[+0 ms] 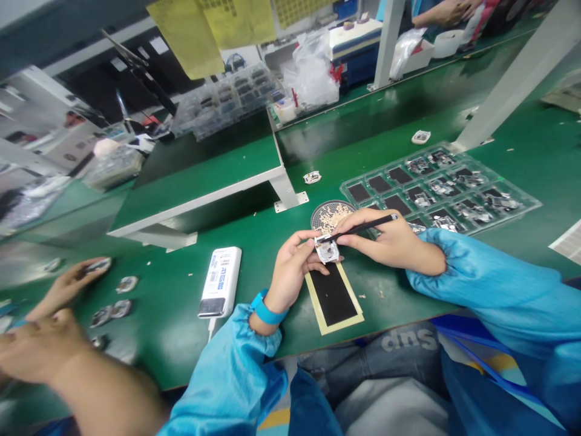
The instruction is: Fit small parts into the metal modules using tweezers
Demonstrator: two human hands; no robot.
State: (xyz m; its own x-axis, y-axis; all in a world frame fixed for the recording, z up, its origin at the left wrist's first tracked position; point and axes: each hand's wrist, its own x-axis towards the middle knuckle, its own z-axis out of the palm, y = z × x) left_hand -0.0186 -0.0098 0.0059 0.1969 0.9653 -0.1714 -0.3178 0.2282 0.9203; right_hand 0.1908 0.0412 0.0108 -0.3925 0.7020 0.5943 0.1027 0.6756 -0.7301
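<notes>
My left hand (pixel 293 266) is closed around the edges of a small white casing (pixel 327 248), tilted so its inner side faces me. In my right hand (pixel 379 239) is a pair of black tweezers (pixel 363 227), or a similar slim black tool, its tip touching the upper part of the casing. Just beyond the casing stands a round grey dish (pixel 318 212) of small beige pieces. A black pad with a pale yellow border (pixel 336 297) lies on the table below my hands. Fingers partly hide the casing's sides.
A clear compartment tray (pixel 521 206) with black sheets and small parts lies at the right. A white power bank (pixel 221 281) with a cable is left of me. A raised green shelf (pixel 213 163) stands behind. A co-worker's hand (pixel 68 284) holds a similar casing at far left.
</notes>
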